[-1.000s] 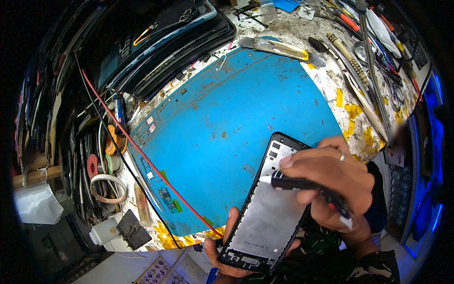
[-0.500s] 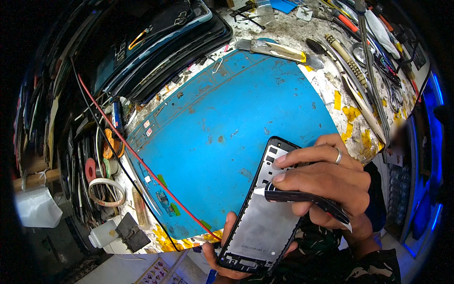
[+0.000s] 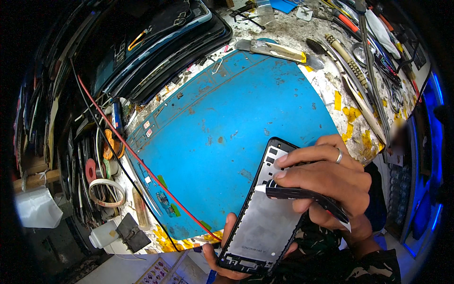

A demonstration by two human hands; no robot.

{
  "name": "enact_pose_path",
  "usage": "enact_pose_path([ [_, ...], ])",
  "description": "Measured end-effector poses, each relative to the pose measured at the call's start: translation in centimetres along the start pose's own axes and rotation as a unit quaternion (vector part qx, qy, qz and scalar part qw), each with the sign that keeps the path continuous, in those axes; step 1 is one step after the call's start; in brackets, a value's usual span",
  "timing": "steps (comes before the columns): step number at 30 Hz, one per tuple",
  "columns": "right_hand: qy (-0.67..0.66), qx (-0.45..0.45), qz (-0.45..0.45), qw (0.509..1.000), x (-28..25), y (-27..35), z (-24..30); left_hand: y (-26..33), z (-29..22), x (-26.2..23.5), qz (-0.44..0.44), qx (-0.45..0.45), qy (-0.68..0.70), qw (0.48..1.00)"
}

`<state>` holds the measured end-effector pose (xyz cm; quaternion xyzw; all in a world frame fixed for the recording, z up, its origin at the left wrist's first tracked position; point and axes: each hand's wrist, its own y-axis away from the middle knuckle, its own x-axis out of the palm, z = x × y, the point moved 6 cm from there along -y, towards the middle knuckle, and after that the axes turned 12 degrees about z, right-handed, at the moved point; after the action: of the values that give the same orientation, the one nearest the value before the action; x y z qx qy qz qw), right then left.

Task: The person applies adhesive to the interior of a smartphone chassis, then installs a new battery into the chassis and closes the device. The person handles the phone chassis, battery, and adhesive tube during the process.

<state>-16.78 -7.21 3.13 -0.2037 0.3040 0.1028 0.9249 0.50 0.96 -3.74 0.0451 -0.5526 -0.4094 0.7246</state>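
Note:
My left hand (image 3: 226, 251) grips the lower end of a phone frame (image 3: 265, 227), a black-edged part with a silvery inner plate, held tilted over the near edge of the blue mat (image 3: 213, 132). Its thumb lies along the frame's left edge, and fingertips show at the other edge. Above the plate, my right hand (image 3: 331, 182), with a ring on one finger, is closed around a black glue tube (image 3: 307, 195). The tube's white nozzle (image 3: 260, 188) points left, close to the frame's left rim. Whether it touches the rim, I cannot tell. Two right fingers reach over the frame's upper part.
A red cable (image 3: 142, 161) and a black one cross the mat's left side. Stacked phone screens (image 3: 165, 52) stand at the far left. A spatula-like blade tool (image 3: 279, 50) lies on the mat's far edge; brushes and tweezers (image 3: 359, 94) crowd the right. A tape roll (image 3: 107, 192) sits left.
The nozzle and my right hand have shifted very slightly to the right. The frame and my left hand stay almost where they were.

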Motion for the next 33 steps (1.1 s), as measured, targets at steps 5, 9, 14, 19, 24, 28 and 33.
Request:
enact_pose_path([
  [5,-0.004,0.003,-0.001,1.0,0.0,0.0,0.0,-0.4,0.4,1.0,-0.085,-0.054,-0.292,0.951],
  [9,0.01,-0.005,-0.007,1.0,0.0,0.1,-0.2,-0.6,0.5,2.2,-0.076,-0.074,-0.429,0.897],
  [14,0.012,-0.001,-0.009,1.0,-0.1,0.1,-0.2,-0.6,-0.2,1.7,-0.136,-0.032,-0.491,0.86],
  [19,0.011,-0.007,-0.016,1.0,-0.2,0.0,-0.2,-0.7,0.1,2.0,-0.135,-0.047,-0.508,0.849],
  [24,0.012,-0.013,-0.02,1.0,-0.1,0.1,-0.3,-0.8,0.4,2.3,-0.103,-0.053,-0.476,0.872],
  [28,0.018,-0.015,-0.027,0.999,-0.1,0.1,-0.4,-0.7,-0.1,1.7,-0.092,-0.04,-0.458,0.883],
  [33,0.016,-0.016,-0.021,1.0,0.0,0.1,-0.3,-0.3,-0.3,0.8,-0.037,-0.015,-0.339,0.94],
])
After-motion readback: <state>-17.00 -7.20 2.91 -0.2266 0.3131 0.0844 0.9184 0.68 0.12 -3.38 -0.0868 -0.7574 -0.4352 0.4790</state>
